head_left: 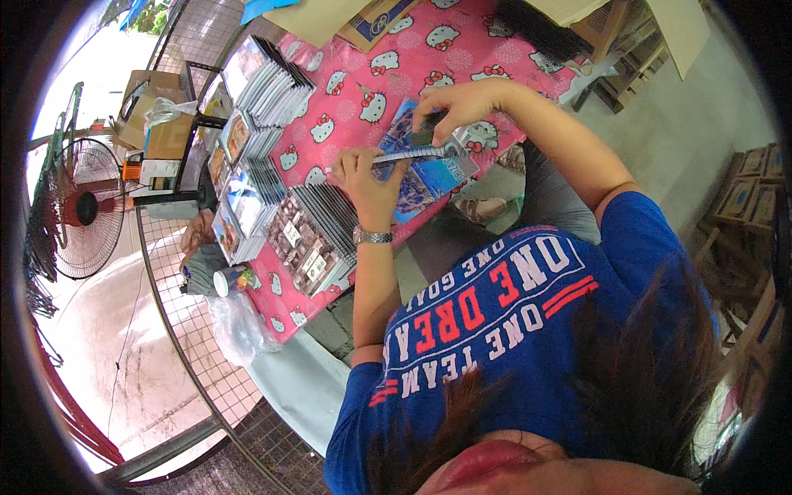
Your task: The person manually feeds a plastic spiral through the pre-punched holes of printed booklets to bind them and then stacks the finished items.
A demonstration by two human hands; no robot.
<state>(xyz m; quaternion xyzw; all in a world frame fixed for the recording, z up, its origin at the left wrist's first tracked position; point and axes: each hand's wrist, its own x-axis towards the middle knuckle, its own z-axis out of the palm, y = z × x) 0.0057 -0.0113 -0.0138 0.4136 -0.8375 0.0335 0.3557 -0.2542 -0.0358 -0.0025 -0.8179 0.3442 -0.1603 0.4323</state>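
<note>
My left hand point(369, 188) grips a thin notebook point(412, 154) by its left end, thumb on the near side. It is tilted up so that mostly its edge shows, and a wire-like coil seems to run along it. Just beyond it hovers my right hand point(454, 110), its fingers bent and spread apart from the thumb; the dark patch between them is too unclear to name. Below both hands, on the pink patterned tablecloth point(346, 107), lie blue picture-covered notebooks point(433, 186), partly hidden by the held one.
Left of my hands stand a stack of brown-covered notebooks point(307, 243) and more notebook stacks point(268, 91). A white-lidded jar point(223, 283) and a plastic bag point(239, 330) sit at the table's left edge. Farther left is a standing fan point(85, 208). Cardboard point(375, 23) lies at the far edge.
</note>
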